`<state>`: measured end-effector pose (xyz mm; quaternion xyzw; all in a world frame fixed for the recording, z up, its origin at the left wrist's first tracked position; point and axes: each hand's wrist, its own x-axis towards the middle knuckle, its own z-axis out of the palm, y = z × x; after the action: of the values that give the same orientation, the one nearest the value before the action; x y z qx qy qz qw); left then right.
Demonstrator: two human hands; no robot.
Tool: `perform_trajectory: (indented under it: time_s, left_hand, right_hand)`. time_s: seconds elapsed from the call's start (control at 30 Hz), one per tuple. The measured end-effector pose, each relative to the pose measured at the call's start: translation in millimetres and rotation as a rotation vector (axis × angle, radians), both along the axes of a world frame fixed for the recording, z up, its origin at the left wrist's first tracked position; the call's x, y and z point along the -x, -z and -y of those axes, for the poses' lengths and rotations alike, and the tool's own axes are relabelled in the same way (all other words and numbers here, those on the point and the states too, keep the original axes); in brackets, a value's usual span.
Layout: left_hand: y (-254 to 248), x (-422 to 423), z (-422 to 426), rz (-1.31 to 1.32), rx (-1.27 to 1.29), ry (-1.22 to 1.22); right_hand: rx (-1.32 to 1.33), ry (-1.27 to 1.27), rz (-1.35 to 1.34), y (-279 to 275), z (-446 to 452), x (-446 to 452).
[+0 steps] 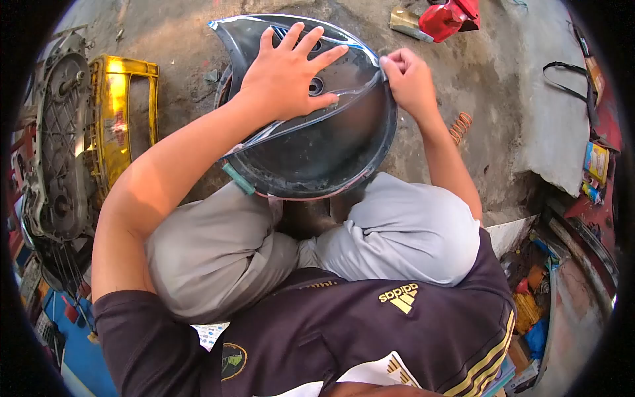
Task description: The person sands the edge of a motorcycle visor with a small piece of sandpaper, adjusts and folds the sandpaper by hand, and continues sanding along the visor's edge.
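Note:
A dark curved panel [264, 137] with blue and white edging lies across a round black basin [311, 165] in front of my knees. My left hand [284, 76] rests on the panel with its fingers spread flat, near a round hole. At the panel's right tip my right hand [407, 79] pinches the pointed end between thumb and fingers, over the basin's rim. A green block [238, 178] touches the basin's lower left edge.
On the left stand a yellow crate [119, 126] and a greasy metal casing [63, 139]. A red bag [450, 20] lies at the upper right. A rusty coil spring [461, 127] sits right of my right forearm. Assorted parts line the right edge.

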<state>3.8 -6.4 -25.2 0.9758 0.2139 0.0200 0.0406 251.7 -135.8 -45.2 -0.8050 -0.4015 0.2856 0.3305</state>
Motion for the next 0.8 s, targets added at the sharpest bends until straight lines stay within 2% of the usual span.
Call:
perform_trajectory:
  time_s: [0.07, 0.17, 0.23, 0.33, 0.43, 0.6, 0.7, 0.73, 0.8]
  left_hand:
    - [-0.5, 0.0, -0.4, 0.003, -0.003, -0.003]
    - [3.8, 1.0, 0.1, 0.007, -0.005, 0.005]
    - [4.4, 1.3, -0.1, 0.032, -0.006, 0.004]
    - [1.0, -0.4, -1.0, 0.031, -0.013, 0.008]
    - [0.9, 0.6, -0.8, 0.022, 0.002, 0.013]
    - [1.8, 0.9, -0.5, 0.019, -0.014, 0.009]
    - [-0.7, -0.4, 2.3, -0.015, 0.014, 0.004]
    - [0.8, 0.7, 5.4, -0.011, 0.019, 0.008]
    - [0.2, 0.2, -0.5, 0.007, -0.001, 0.0]
  right_hand:
    - [0.03, -0.018, 0.018, -15.9, 5.6, 15.9]
    - [-0.089, 0.032, 0.004, 4.8, -2.6, 3.0]
    - [-0.079, 0.037, -0.056, 11.1, -0.5, -5.6]
    - [0.027, 0.004, -0.168, -16.7, 7.7, 16.3]
    - [-0.084, 0.035, -0.104, 12.2, 2.4, -0.4]
    - [0.042, 0.101, -0.187, -12.2, 9.3, 16.9]
    - [0.004, 0.027, -0.139, 6.1, -0.9, -6.2]
    - [0.046, 0.061, -0.24, 0.9, -2.6, -8.4]
    - [0.059, 0.068, -0.266, -5.8, 4.7, 0.8]
